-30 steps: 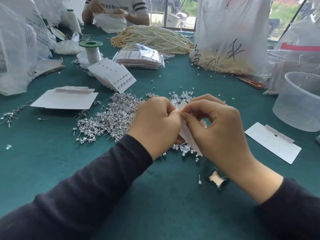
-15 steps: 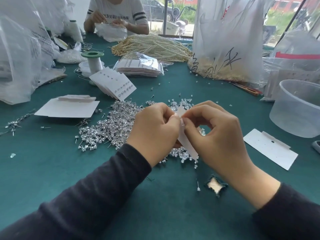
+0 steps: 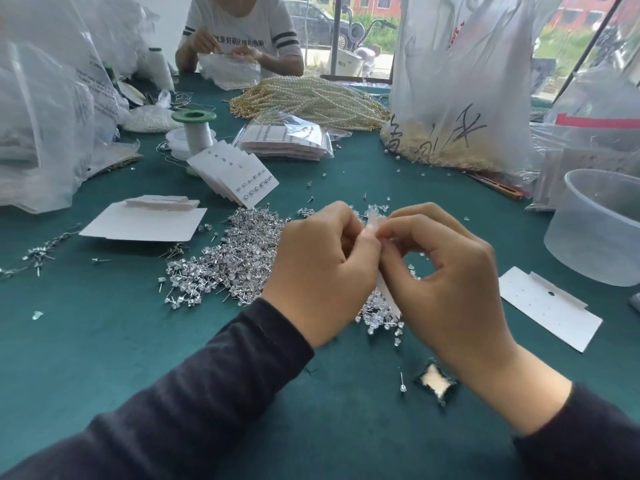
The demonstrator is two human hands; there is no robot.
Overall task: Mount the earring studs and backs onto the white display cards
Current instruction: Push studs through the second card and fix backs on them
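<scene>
Both my hands meet over the green table and hold a white display card (image 3: 387,293) edge-on between them. My left hand (image 3: 320,271) pinches the card near its top with curled fingers. My right hand (image 3: 446,271) pinches the same spot from the other side, thumb and forefinger together. What sits between the fingertips is hidden. A heap of silver earring studs (image 3: 228,258) lies left of my hands. Clear earring backs (image 3: 379,318) lie under the card. A single stud (image 3: 402,382) lies near my right wrist.
A fanned row of filled cards (image 3: 239,176) and a stack of blank cards (image 3: 145,221) lie at the left. One blank card (image 3: 550,306) and a clear plastic tub (image 3: 602,230) are at the right. Pearl strands (image 3: 311,102), plastic bags and a seated person fill the far side.
My hands keep the same pinch on the card and have barely shifted on the table. The view has tilted up a little, showing more of the far side.
</scene>
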